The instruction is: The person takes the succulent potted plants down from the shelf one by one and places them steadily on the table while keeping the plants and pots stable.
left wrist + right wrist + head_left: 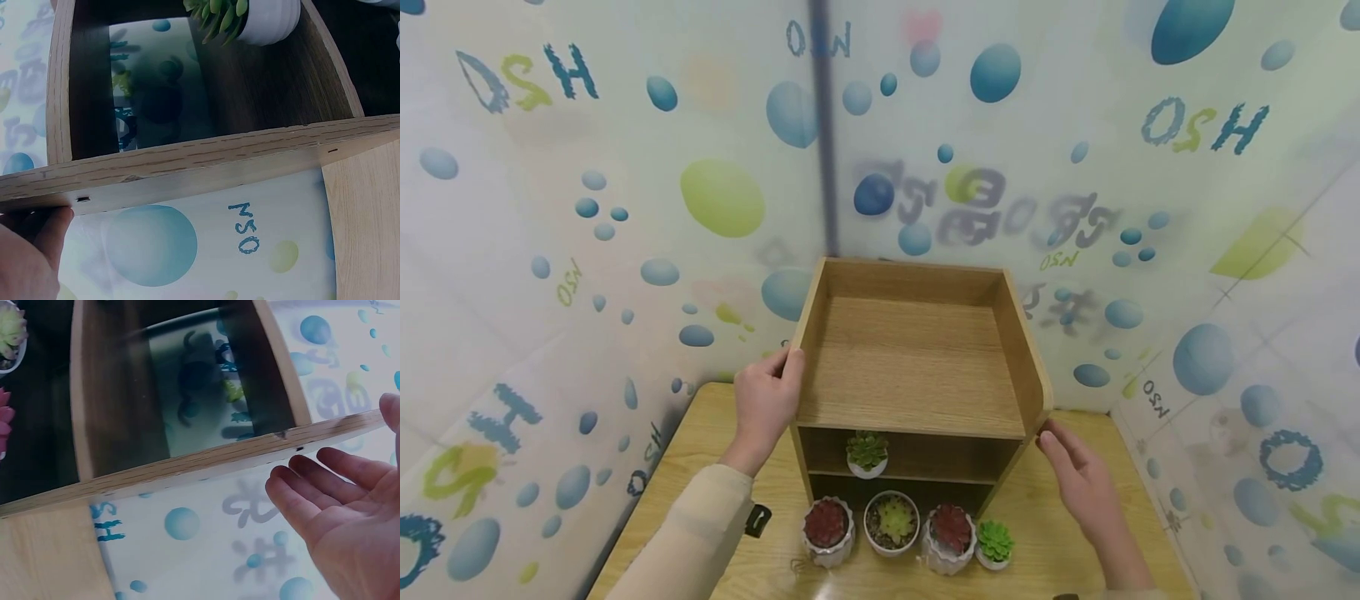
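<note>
A light wood shelf (pixel 917 358) with a raised rim on top stands on the table. My left hand (pixel 767 396) touches the outer face of its left side panel; in the left wrist view the fingertips (pixel 55 232) meet that panel and the other fingers are partly hidden. By the right panel's front edge is my right hand (pixel 1082 479), its fingers extended along the outer side. The right wrist view shows those fingers (pixel 300 490) nearly straight, with nothing held. On the middle board sits a green succulent in a white pot (pixel 867 454).
In front of the shelf stand a dark red succulent (pixel 826 525), a yellow-green succulent (pixel 892 521), another red succulent (pixel 950 530) and a small bright green plant (pixel 996 542). The wooden table (pixel 700 433) sits in a corner of patterned walls (pixel 625 167).
</note>
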Available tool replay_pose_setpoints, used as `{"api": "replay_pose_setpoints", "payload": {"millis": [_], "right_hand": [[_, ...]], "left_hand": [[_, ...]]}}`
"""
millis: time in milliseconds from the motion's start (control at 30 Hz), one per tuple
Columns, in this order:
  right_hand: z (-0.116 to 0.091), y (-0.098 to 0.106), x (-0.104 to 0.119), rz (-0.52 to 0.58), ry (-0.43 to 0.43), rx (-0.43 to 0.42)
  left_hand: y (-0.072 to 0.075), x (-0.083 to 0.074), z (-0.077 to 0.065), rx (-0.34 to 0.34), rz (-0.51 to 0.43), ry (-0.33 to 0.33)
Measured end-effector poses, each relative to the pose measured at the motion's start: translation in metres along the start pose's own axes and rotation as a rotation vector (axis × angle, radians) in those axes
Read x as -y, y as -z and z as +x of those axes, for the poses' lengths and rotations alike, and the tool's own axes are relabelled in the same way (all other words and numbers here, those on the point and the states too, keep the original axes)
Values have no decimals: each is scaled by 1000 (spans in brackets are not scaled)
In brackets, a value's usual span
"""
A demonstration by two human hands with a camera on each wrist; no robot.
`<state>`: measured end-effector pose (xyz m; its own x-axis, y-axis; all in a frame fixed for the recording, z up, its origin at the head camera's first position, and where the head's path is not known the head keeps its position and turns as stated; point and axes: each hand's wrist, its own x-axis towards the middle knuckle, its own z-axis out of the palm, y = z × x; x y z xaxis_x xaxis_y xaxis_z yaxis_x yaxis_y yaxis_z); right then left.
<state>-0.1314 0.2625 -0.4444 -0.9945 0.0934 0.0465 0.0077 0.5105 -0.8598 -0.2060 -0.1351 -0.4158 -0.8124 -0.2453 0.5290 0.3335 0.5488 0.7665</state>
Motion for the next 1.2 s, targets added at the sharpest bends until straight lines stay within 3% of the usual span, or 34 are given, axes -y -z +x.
{"api": "replay_pose_setpoints", "payload": {"millis": [200, 467, 533, 833, 1200], "right_hand": [[7, 6, 10, 5, 50, -16], [21, 12, 20, 73, 242, -55], [23, 13, 22, 64, 254, -57], [30, 21, 37, -7, 112, -20], [37, 28, 46, -5, 86, 21]], "left_hand": [[0, -1, 0, 2, -6, 2], [1, -1, 0, -2, -14, -2], [1, 0, 0, -4, -12, -4], [1, -1, 0, -11, -4, -10], [1, -2, -1, -2, -25, -5]]}}
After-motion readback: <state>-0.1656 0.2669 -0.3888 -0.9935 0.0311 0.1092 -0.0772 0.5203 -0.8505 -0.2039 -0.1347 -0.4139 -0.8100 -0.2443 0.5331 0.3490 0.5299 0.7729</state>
